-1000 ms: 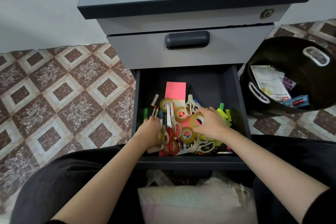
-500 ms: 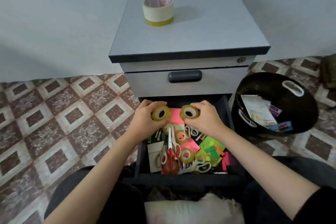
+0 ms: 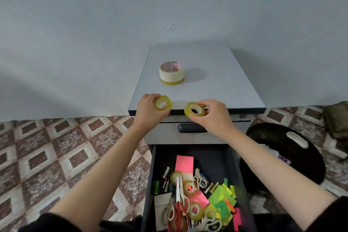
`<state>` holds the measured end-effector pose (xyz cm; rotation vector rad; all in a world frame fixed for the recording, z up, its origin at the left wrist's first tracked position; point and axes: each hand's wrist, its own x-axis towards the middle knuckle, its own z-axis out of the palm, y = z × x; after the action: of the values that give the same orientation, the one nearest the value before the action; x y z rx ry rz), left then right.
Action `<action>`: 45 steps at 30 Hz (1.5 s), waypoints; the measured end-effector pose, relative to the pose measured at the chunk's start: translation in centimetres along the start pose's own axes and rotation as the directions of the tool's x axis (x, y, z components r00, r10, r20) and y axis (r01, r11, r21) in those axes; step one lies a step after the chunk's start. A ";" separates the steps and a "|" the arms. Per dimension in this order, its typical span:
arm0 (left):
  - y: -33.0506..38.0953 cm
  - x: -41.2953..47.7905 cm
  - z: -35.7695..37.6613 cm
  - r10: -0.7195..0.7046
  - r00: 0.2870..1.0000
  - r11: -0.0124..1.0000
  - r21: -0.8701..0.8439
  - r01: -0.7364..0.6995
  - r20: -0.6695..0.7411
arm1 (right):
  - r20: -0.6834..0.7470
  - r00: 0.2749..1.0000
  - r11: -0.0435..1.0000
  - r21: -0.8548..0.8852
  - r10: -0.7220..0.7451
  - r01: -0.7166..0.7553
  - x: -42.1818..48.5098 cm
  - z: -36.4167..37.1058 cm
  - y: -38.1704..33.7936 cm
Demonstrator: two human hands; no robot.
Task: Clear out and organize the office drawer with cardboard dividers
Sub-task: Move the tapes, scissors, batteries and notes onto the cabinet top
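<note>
My left hand [image 3: 147, 110] grips a small yellow clear-tape roll [image 3: 162, 103] just above the front edge of the grey cabinet top [image 3: 222, 88]. My right hand [image 3: 213, 115] pinches a second small tape roll [image 3: 194, 109] at the same edge. Below, the open dark drawer [image 3: 216, 158] holds more tape rolls [image 3: 195, 211], red-handled scissors [image 3: 178, 207], white-handled scissors [image 3: 200, 176], a pink sticky pad [image 3: 184, 163], batteries and green and pink paper flags [image 3: 225, 197].
A wide masking-tape roll [image 3: 171, 73] stands on the cabinet top. A black tub [image 3: 282, 137] with white handles sits on the patterned floor tiles to the right of the drawer. A closed drawer with a dark handle [image 3: 190, 128] is above the open one.
Both hands lifted one tape roll each out of the drawer and carried them up to the cabinet top's front edge. The camera tilted upward.
</note>
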<state>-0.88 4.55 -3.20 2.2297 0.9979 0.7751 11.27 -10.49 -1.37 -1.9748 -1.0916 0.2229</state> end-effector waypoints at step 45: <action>-2.4 0.7 -1.4 0.035 0.993 0.989 0.139 -0.050 0.113 | -0.041 0.998 0.992 0.121 0.044 -0.038 2.9 3.3 0.7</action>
<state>-2.56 6.81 -3.70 2.3946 0.9820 0.6081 11.81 -6.50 -3.25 -1.8875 -0.9878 0.2602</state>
